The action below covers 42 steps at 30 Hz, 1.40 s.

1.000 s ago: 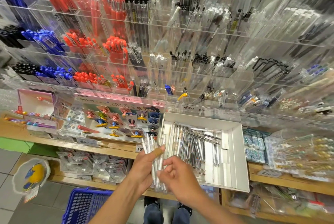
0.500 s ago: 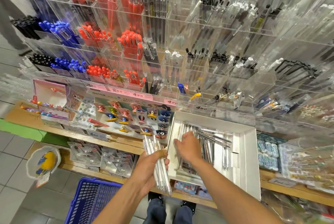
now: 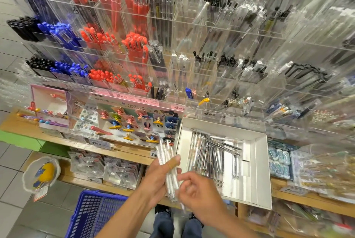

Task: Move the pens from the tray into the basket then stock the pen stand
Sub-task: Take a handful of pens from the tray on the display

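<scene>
Open air lay above the white tray (image 3: 258, 170), where loose pens (image 3: 209, 158) filled only its left half. At twelve o'clock the clear pen stand (image 3: 211, 68) walled off the way. At seven o'clock the blue basket (image 3: 92, 212) sat open-topped on the floor, below the wooden shelf edge (image 3: 123, 150) that jutted between.

I read "400" on pink price tags (image 3: 143, 100) along the pen stand (image 3: 211, 65); "TASTE OF" headed the clip card (image 3: 136, 106).
</scene>
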Each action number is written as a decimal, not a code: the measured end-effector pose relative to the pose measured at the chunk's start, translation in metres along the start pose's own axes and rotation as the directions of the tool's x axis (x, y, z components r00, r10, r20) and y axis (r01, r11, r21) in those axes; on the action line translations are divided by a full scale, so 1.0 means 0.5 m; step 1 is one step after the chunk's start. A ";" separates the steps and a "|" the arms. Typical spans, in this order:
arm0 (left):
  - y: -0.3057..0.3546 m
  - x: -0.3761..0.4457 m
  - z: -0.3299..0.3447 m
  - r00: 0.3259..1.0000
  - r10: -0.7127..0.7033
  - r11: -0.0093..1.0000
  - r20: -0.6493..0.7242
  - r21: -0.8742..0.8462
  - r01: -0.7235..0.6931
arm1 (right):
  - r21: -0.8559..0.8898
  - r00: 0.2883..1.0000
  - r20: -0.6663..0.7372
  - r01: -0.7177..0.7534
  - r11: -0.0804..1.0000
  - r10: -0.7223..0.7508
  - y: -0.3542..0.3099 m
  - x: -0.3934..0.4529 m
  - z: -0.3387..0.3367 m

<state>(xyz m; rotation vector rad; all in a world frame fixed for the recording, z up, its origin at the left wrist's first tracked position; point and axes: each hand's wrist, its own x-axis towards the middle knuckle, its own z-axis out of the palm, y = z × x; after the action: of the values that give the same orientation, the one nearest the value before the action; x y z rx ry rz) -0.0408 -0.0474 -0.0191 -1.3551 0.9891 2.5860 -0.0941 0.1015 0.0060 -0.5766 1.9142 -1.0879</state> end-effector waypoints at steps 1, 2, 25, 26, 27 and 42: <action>-0.006 -0.001 0.003 1.000 -0.010 0.998 -0.028 0.069 0.012 | 0.024 1.000 -0.010 -0.012 1.000 0.012 -0.007 -0.016 0.009; -0.012 -0.003 0.006 0.998 -0.016 0.992 -0.061 0.125 0.023 | 0.050 0.999 -0.021 -0.030 0.998 0.032 -0.014 -0.026 0.012; -0.024 -0.019 -0.056 0.997 -0.064 0.995 -0.046 -0.080 0.060 | -0.193 0.961 -0.179 -0.247 0.950 0.213 0.128 0.246 -0.108; -0.022 -0.017 -0.053 0.997 -0.065 0.995 -0.033 -0.078 0.062 | -0.125 0.962 -0.199 -0.214 0.969 0.187 0.110 0.230 -0.115; -0.019 -0.014 -0.050 0.998 -0.064 0.995 -0.028 -0.074 0.062 | -0.055 0.962 -0.230 -0.165 0.985 0.149 0.089 0.211 -0.122; -0.037 -0.027 -0.020 0.984 -0.116 0.992 0.138 0.067 0.108 | 0.204 0.987 -0.078 -0.122 0.971 0.141 0.023 0.156 -0.070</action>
<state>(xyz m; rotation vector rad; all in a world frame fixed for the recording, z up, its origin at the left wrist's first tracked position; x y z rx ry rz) -0.0195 -0.0352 -0.0224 -1.1592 0.9311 2.5092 -0.1657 0.0685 -0.0287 -0.2881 1.8654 -1.2192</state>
